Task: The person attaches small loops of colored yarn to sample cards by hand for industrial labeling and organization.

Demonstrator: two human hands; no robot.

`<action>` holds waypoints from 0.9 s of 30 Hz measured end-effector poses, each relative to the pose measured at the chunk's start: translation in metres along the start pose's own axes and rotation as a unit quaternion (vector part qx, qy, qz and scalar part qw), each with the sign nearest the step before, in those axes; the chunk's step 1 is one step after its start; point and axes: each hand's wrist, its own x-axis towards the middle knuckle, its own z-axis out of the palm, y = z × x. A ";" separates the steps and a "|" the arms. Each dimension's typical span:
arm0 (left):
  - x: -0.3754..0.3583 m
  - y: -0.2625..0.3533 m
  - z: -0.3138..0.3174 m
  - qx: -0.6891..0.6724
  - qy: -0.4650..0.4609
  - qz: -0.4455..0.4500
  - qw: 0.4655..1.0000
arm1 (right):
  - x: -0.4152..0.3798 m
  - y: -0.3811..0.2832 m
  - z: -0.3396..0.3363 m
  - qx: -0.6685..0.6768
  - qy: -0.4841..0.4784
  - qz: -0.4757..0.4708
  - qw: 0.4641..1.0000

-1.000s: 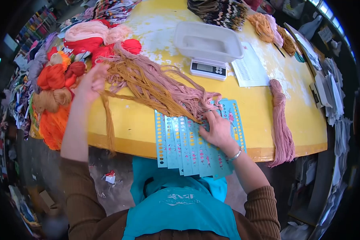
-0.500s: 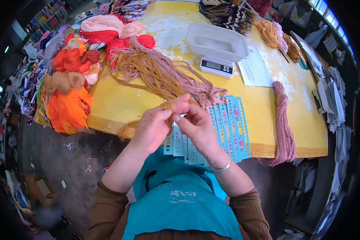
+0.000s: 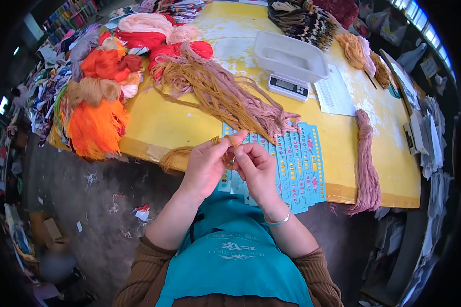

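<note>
My left hand point(image 3: 206, 162) pinches golden-brown thread point(image 3: 224, 141), part of which loops over its fingers. Close against it, my right hand point(image 3: 255, 165) has thumb and forefinger pressed together on the same thread. Both hands are above the table's front edge, beside teal punched cards point(image 3: 297, 169) printed with pink flowers. Behind them a loose bundle of golden-brown strands point(image 3: 202, 89) lies across dusty-pink strands point(image 3: 261, 105), whose ends reach the cards. A golden-brown tail point(image 3: 176, 157) lies at the table edge left of my left hand.
On the yellow table point(image 3: 153, 128) stand a scale point(image 3: 289, 87) with a plastic tub point(image 3: 292, 55) and a printed sheet point(image 3: 335, 92). A pink skein point(image 3: 364, 161) lies right. Orange yarn point(image 3: 97, 128) and red yarn point(image 3: 100, 64) are piled left; black-brown yarn point(image 3: 305, 25) is at the back.
The view has shifted, so the table's things appear further right. My hands remain together, slightly lower, and a loop of thread now shows between their fingers.
</note>
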 end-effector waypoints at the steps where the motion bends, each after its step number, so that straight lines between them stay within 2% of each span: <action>1: -0.001 -0.002 0.000 0.002 0.018 -0.002 1.000 | -0.001 0.002 0.001 -0.001 -0.001 0.001 1.000; 3: -0.001 -0.005 -0.004 0.002 0.038 -0.005 0.999 | -0.002 0.007 0.001 -0.041 0.004 -0.033 0.999; 7: -0.001 -0.007 -0.010 0.017 0.051 0.005 0.999 | -0.004 0.006 0.001 -0.034 0.008 -0.011 0.999; 9: -0.001 -0.007 -0.010 0.015 0.059 0.001 0.998 | -0.003 0.007 0.001 0.044 0.015 0.019 0.999; 11: -0.001 -0.008 -0.009 0.027 0.071 0.010 0.997 | -0.002 0.007 0.001 0.047 0.018 0.023 0.998; 27: 0.002 -0.011 -0.011 0.042 0.062 0.001 0.997 | 0.001 0.010 -0.001 0.013 0.020 0.018 1.000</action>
